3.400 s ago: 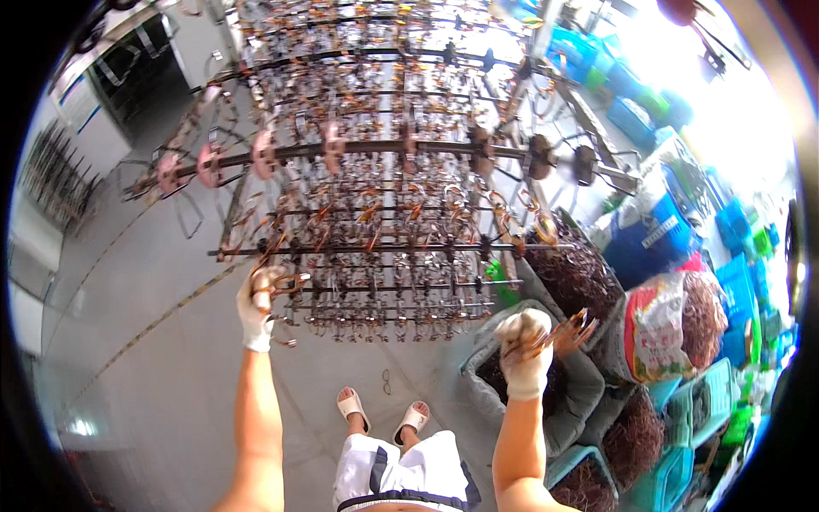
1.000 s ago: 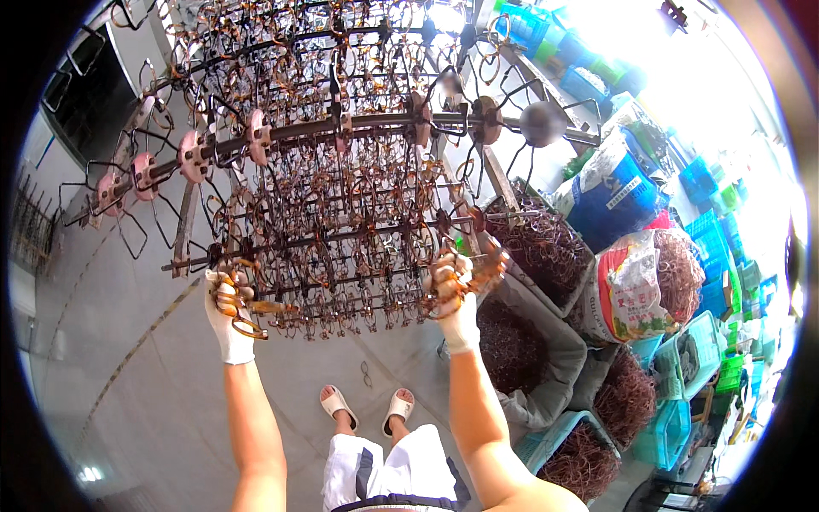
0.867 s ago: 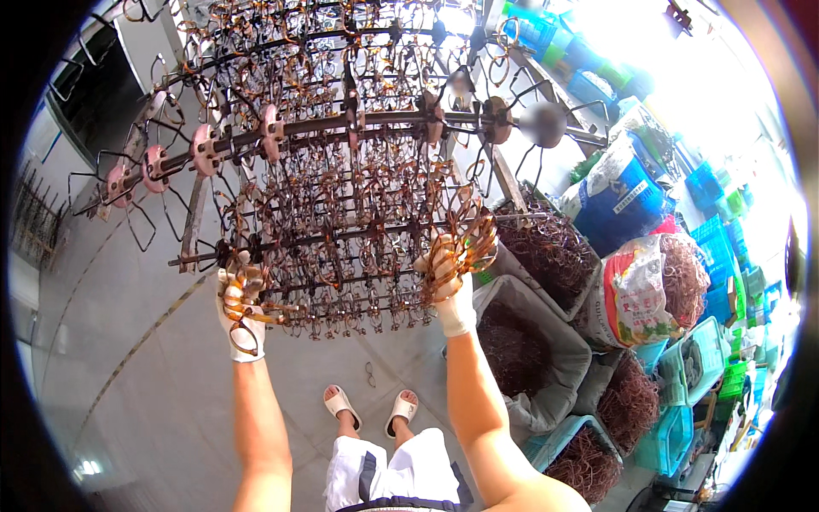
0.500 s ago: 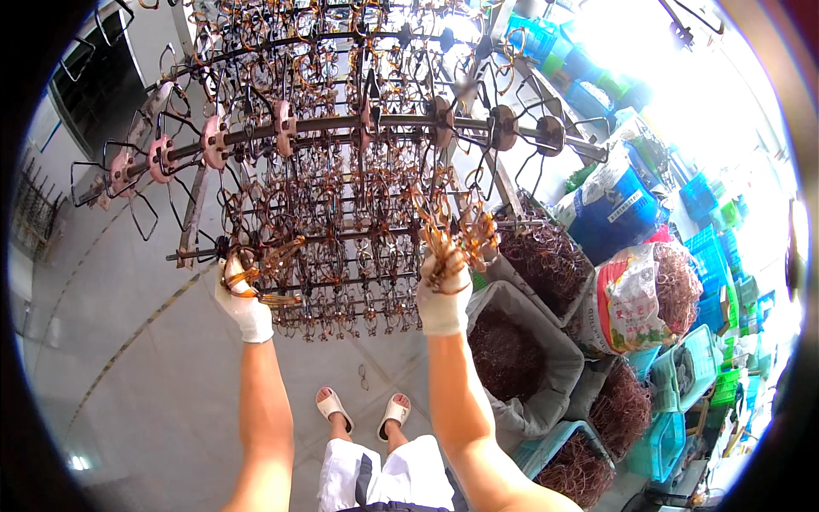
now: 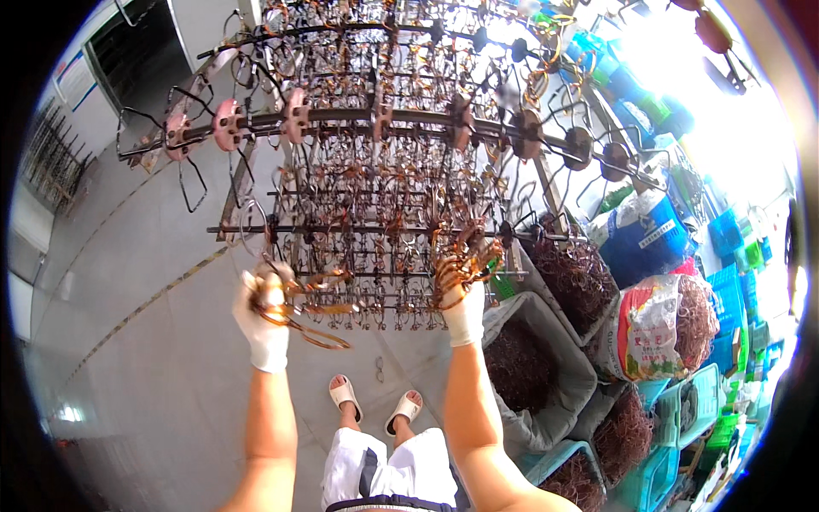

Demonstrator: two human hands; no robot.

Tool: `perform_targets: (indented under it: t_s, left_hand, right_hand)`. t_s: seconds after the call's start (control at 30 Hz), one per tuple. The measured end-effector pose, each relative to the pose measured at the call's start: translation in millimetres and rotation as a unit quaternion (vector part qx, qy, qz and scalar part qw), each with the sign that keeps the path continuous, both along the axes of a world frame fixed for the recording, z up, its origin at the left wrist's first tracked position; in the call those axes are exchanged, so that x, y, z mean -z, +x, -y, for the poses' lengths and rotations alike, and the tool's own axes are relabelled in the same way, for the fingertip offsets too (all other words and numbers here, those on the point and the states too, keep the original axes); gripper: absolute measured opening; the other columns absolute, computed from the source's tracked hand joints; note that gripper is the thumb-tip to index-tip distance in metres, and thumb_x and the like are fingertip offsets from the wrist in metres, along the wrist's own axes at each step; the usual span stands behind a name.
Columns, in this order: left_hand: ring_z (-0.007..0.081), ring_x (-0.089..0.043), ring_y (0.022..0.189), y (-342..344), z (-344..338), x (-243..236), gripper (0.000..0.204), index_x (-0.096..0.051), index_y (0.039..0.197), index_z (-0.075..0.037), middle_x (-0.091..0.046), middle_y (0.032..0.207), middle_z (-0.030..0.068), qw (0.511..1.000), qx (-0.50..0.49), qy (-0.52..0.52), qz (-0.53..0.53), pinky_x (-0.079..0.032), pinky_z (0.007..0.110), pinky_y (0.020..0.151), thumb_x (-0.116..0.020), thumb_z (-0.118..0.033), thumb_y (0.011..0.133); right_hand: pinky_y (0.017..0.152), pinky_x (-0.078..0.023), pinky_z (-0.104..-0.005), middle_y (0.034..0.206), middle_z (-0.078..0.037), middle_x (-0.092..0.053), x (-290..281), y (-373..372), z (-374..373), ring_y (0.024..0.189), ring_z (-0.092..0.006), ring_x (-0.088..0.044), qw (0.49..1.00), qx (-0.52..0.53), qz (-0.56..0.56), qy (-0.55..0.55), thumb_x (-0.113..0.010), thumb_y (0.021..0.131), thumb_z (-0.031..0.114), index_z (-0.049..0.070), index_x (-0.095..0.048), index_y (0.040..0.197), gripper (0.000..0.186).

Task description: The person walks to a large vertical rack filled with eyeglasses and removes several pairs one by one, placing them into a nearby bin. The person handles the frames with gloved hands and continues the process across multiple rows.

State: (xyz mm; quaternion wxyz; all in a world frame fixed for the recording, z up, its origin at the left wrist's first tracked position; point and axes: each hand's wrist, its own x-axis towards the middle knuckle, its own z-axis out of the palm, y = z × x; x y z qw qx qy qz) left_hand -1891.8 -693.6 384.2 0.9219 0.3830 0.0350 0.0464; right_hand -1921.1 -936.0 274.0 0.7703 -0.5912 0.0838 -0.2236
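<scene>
Both my hands wear white gloves. My left hand (image 5: 263, 320) is closed round several amber-brown eyeglass frames (image 5: 317, 309), whose arms stick out to the right. It is just below the left end of the rack's lowest near bar (image 5: 341, 229). My right hand (image 5: 461, 309) grips another bunch of brown eyeglass frames (image 5: 467, 256), raised against the right part of that bar. Behind and above, the rack is hung with many brown frames (image 5: 375, 179) on wire hooks. Overlap hides exactly how many frames each hand holds.
A thicker bar (image 5: 341, 114) with pink discs and empty wire hooks crosses above my hands. To the right stand a grey-lined bin (image 5: 559, 384) of reddish-brown wire-like pieces, a filled sack (image 5: 653, 328), a blue bag (image 5: 648, 239) and turquoise crates (image 5: 699, 401). One eyeglass frame (image 5: 380, 369) lies on the floor.
My left hand, with its eyeglass frames, has come down and away from the bar's left end. My right hand stays near the bar with its bunch. The whole view has shifted a little.
</scene>
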Motion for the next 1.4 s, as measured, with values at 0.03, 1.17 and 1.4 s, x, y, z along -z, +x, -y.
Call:
perform_targets:
  t_s: [0.03,1.17,1.4]
  left_hand:
    - [0.0115,-0.024,0.043,-5,13,-10,0.031,-0.048,0.071,-0.003,-0.035,0.055,0.0032,0.999,-0.023,0.005,-0.022,-0.028,0.025,0.042,-0.037,-0.025,0.089]
    - [0.0143,-0.042,0.049,109,65,36,0.024,-0.051,0.083,-0.005,-0.05,0.069,0.0042,0.949,0.222,-0.158,0.159,-0.036,0.028,0.043,-0.037,-0.024,0.09]
    - [0.0137,-0.037,0.046,107,60,40,0.026,-0.052,0.082,-0.005,-0.046,0.064,0.0037,0.952,0.225,-0.165,0.123,-0.033,0.028,0.041,-0.037,-0.025,0.09]
  right_hand:
    - [0.067,-0.044,-0.0209,0.091,-0.004,-0.054,4,8,0,0.075,-0.0092,-0.052,0.991,-0.016,0.024,0.132,-0.038,0.088,0.013,0.003,-0.049,0.101,0.02]
    - [0.075,-0.045,-0.0273,0.094,-0.005,-0.055,-30,4,6,0.087,-0.0158,-0.054,0.976,-0.024,0.089,0.198,-0.044,0.088,0.015,0.003,-0.05,0.095,0.016]
    - [0.069,-0.044,-0.0236,0.086,-0.002,-0.056,-56,11,9,0.077,-0.0115,-0.054,0.982,-0.061,0.054,0.172,-0.047,0.086,0.014,0.002,-0.052,0.095,0.016]
